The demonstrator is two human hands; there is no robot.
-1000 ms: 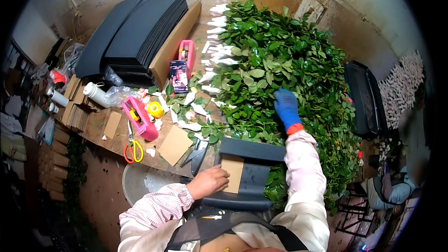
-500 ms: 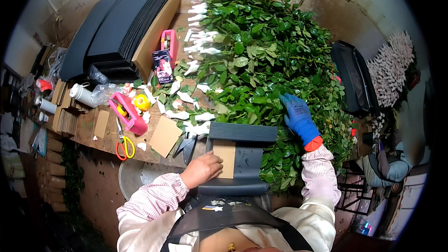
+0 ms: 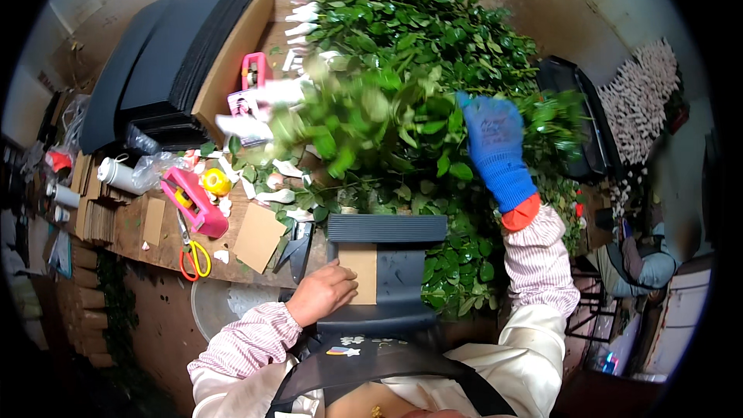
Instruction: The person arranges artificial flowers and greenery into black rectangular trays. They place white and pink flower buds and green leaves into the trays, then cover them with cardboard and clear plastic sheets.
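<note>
My right hand (image 3: pixel 495 133), in a blue knitted glove, is closed round leafy rose stems (image 3: pixel 406 112), lifted above the other roses. Their white-sleeved heads (image 3: pixel 282 93) point left and are blurred by motion. Below lies a thick bed of roses (image 3: pixel 433 39) with green leaves and white-sleeved buds. My bare left hand (image 3: pixel 325 290) rests on a tan cardboard piece (image 3: pixel 362 275), its fingers lying across the left edge. That cardboard sits on a black sheet (image 3: pixel 402 275) in front of me, below a ridged black strip (image 3: pixel 387 228).
Left on the wooden table are a pink tape dispenser (image 3: pixel 193 201), scissors (image 3: pixel 190 251), a yellow tape roll (image 3: pixel 217 182), a loose cardboard piece (image 3: pixel 259 236) and a black blade-like tool (image 3: pixel 296 254). Stacked black sheets (image 3: pixel 186 46) stand behind. More white-sleeved flowers (image 3: pixel 638 101) are far right.
My right hand has closed on rose stems and raised them off the bed, their heads swinging left over the table. My left hand has stayed on the cardboard. The view has shifted slightly.
</note>
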